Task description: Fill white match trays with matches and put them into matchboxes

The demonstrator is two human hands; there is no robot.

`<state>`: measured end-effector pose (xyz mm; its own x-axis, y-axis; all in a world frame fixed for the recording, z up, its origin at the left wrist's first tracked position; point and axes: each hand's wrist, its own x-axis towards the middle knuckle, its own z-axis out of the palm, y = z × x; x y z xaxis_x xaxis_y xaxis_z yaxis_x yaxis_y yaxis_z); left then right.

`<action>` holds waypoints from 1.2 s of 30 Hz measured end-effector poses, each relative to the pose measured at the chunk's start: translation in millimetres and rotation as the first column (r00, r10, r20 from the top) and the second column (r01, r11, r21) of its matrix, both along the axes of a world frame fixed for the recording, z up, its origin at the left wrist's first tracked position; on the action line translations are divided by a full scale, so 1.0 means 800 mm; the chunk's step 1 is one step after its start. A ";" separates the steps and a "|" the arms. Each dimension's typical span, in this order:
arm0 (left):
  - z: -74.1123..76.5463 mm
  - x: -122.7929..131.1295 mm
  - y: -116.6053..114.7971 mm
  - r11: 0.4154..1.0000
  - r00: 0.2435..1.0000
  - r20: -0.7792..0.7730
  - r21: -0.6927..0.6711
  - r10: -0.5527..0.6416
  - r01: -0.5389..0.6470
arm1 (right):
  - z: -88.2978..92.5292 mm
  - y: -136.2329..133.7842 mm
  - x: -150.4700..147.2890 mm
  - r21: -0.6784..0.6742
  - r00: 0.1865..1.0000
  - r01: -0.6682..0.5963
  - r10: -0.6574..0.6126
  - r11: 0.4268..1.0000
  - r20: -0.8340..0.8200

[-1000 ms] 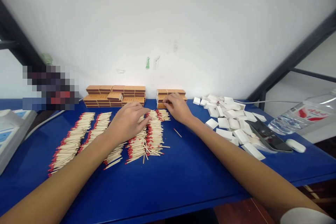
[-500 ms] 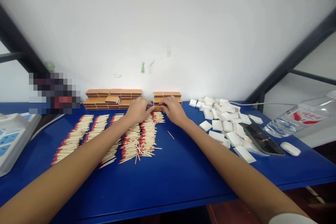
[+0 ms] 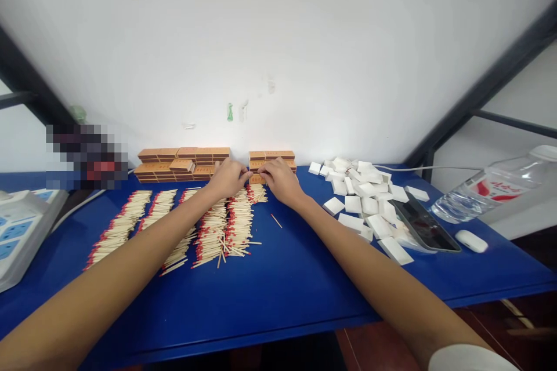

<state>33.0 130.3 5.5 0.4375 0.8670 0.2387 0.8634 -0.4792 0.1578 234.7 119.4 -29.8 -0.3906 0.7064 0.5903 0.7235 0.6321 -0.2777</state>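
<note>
My left hand (image 3: 230,178) and my right hand (image 3: 279,181) face each other at the front of the right stack of matchboxes (image 3: 272,155). Their fingers are closed at the two sides of an orange-brown matchbox (image 3: 256,179) low in that stack, and my hands partly hide it. Just below my fingers lies a small cluster of matches (image 3: 258,194). Under and beside my left forearm, red-tipped matches (image 3: 239,223) are laid out in several long rows. One loose match (image 3: 276,221) lies apart on the blue table (image 3: 261,295).
Another stack of matchboxes (image 3: 159,169) stands against the wall at left. White matchbox trays (image 3: 369,206) are heaped at right, beside a phone (image 3: 429,223), a white case (image 3: 471,241) and a tilted water bottle (image 3: 483,191). A power strip (image 3: 26,232) sits far left.
The camera view has shifted slightly, so everything appears a little further left. Both hands stay at the front of the right stack, fingers still closed at the matchbox.
</note>
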 end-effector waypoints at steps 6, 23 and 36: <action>-0.005 0.000 0.002 1.000 1.000 -0.007 0.004 -0.010 0.010 | -0.006 0.002 0.001 0.011 1.000 0.003 -0.003 1.000 0.027; -0.001 0.000 -0.008 0.998 0.999 -0.001 0.021 -0.055 0.055 | -0.004 -0.012 0.001 0.041 0.992 0.028 -0.033 0.999 0.119; -0.005 -0.005 -0.006 0.997 0.996 -0.021 -0.002 -0.083 0.083 | -0.002 -0.023 0.012 0.000 0.977 0.078 -0.077 0.997 0.198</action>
<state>29.0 125.9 1.4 0.5131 0.8275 0.2280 0.8237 -0.5494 0.1402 244.0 100.8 -31.3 -0.4426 0.7435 0.5013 0.8113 0.5701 -0.1292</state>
